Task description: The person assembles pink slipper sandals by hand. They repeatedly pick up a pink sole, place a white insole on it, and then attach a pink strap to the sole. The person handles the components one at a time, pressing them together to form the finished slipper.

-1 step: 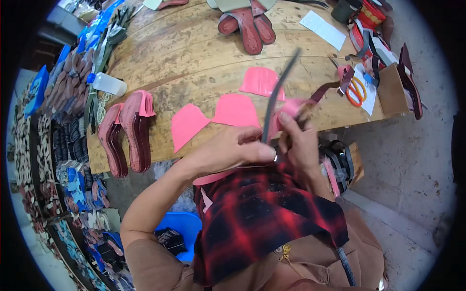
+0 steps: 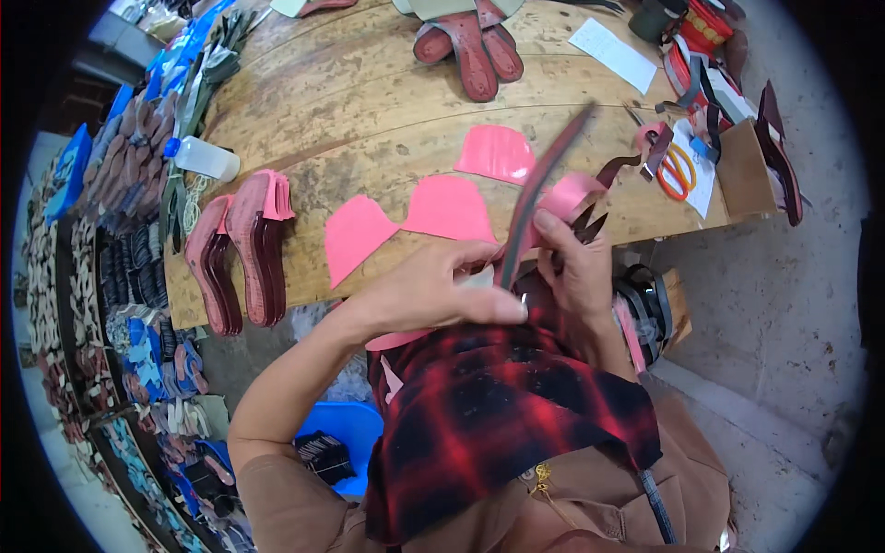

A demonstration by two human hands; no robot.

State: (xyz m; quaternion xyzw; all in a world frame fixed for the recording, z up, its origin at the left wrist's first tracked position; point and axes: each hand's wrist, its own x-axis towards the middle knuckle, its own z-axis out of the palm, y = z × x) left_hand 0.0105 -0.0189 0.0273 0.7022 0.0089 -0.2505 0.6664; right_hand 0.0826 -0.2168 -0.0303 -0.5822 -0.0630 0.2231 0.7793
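Both the left hand [image 2: 433, 290] and right hand [image 2: 576, 267] grip a long dark leather strap [image 2: 539, 189] at six o'clock of the worn wooden table [image 2: 369, 101], while pink cut sole-lining pieces [image 2: 447, 207] lie apparently unused at its twelve o'clock.

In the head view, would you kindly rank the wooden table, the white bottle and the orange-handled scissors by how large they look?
1. Wooden table, by far the largest.
2. and 3. White bottle and orange-handled scissors look about alike, and fisheye bending near the rim makes ranking them unsafe.
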